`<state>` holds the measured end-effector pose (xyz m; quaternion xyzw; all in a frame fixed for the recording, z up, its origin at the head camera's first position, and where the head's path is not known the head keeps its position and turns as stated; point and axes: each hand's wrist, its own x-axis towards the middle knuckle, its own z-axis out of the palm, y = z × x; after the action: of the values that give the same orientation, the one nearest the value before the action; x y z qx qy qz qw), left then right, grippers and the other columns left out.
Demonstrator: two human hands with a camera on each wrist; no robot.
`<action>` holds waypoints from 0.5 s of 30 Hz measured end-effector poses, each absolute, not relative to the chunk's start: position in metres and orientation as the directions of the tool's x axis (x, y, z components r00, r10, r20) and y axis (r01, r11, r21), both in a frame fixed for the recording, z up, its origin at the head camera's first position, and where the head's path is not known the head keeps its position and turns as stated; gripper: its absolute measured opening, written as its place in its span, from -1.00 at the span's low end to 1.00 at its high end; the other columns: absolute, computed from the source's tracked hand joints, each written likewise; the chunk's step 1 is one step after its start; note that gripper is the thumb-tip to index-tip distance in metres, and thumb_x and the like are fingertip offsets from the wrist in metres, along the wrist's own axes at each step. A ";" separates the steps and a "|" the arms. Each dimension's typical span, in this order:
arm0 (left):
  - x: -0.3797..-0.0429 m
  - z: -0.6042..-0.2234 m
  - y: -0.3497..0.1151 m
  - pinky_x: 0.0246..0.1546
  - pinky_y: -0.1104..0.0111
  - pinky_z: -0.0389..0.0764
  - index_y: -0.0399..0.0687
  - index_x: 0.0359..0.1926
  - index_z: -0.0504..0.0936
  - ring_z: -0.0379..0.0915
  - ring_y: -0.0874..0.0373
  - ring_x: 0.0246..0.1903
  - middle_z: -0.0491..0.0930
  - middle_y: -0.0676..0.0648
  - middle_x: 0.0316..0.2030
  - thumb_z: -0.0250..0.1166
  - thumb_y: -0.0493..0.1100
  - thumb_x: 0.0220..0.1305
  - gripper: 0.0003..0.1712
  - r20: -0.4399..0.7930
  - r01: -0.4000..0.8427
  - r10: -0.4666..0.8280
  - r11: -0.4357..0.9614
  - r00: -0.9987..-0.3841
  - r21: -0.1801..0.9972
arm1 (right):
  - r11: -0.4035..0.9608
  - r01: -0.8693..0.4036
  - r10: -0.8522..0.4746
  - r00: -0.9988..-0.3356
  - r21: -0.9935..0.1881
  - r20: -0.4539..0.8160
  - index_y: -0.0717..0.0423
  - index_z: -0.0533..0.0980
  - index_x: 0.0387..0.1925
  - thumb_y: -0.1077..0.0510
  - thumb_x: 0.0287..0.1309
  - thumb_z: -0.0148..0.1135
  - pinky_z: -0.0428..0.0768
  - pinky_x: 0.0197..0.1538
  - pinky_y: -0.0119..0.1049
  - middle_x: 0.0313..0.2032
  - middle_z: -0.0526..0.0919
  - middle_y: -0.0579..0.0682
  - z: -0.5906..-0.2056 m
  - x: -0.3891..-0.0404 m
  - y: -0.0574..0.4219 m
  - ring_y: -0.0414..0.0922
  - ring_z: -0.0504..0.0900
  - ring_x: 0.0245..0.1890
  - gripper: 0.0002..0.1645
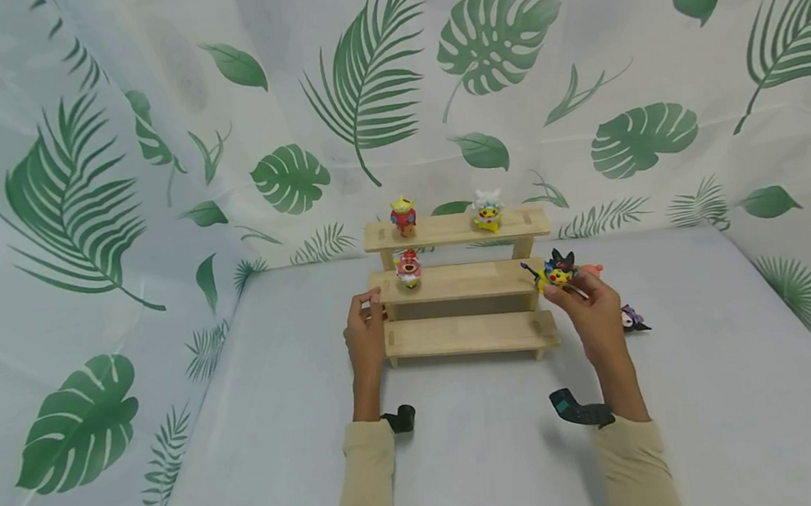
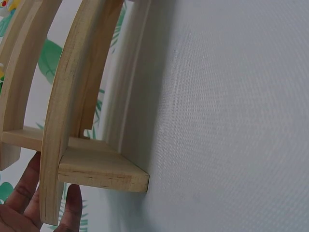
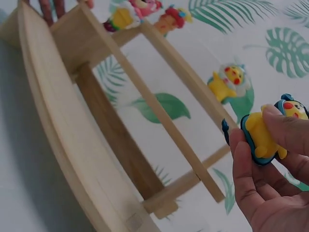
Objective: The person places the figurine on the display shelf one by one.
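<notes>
Though off L-wrist cam, R-wrist: yellow-blue fig. (image 3: 260, 135)

Left sleeve (image 1: 364, 480), right sleeve (image 1: 637, 468): plain beige cloth, creased, cuffs (image 1: 626, 430) ending on the forearms. Left wrist camera (image 1: 405, 419) black, stubby, rounded end. Right wrist camera (image 1: 587, 414) black, elbow-shaped, small teal patch (image 1: 561, 404) near tip. Both sit near the cuffs.

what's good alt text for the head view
A right hand holds a yellow toy near the right end of a three-tier wooden shelf; the left hand is at its left end. Three more toys stand on the upper two tiers.
</notes>
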<state>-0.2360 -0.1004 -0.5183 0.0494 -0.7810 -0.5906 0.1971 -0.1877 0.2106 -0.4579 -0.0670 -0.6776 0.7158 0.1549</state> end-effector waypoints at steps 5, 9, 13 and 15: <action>-0.237 -0.517 -0.101 -0.16 0.22 0.70 0.01 0.02 0.58 0.70 0.08 -0.17 0.64 0.08 0.11 0.05 0.07 0.48 -0.67 0.248 0.153 -0.308 0.301 -0.918 0.941 | 0.053 -0.187 0.239 -0.951 -0.981 0.194 0.16 0.54 -0.09 0.32 0.14 0.35 0.60 -0.14 -0.62 -0.11 0.53 -0.11 -0.454 -0.200 0.201 -0.45 0.66 -0.19 -0.72; -0.236 -0.517 -0.100 -0.15 0.22 0.69 0.02 0.04 0.58 0.69 0.09 -0.15 0.63 0.08 0.12 0.05 0.06 0.48 -0.67 0.241 0.150 -0.305 0.293 -0.921 0.944 | 0.185 -0.228 0.165 -0.952 -0.956 0.259 0.36 0.48 0.03 0.31 0.18 0.32 0.59 -0.18 -0.66 -0.01 0.54 0.12 -0.457 -0.211 0.195 -0.52 0.62 -0.19 -0.60; -0.234 -0.517 -0.100 -0.14 0.24 0.69 -0.01 0.04 0.58 0.69 0.07 -0.15 0.64 0.06 0.11 0.07 0.03 0.48 -0.69 0.244 0.159 -0.310 0.275 -0.919 0.948 | 0.374 -0.268 0.122 -0.935 -0.888 0.334 0.41 0.50 0.03 0.29 0.11 0.39 0.56 -0.18 -0.68 -0.04 0.61 0.32 -0.460 -0.220 0.189 -0.27 0.68 -0.16 -0.54; -0.234 -0.516 -0.099 -0.15 0.24 0.70 -0.03 0.03 0.58 0.69 0.06 -0.15 0.64 0.05 0.11 0.07 0.01 0.48 -0.69 0.250 0.165 -0.310 0.274 -0.917 0.947 | 0.454 -0.270 0.124 -0.925 -0.849 0.361 0.38 0.52 0.02 0.27 0.08 0.42 0.62 -0.14 -0.57 -0.09 0.65 0.31 -0.460 -0.223 0.184 -0.06 0.71 -0.12 -0.53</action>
<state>-0.2343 -0.0995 -0.5163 0.0469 -0.7732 -0.6007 0.1980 -0.2226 0.1837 -0.4605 0.0441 -0.8314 0.5207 0.1892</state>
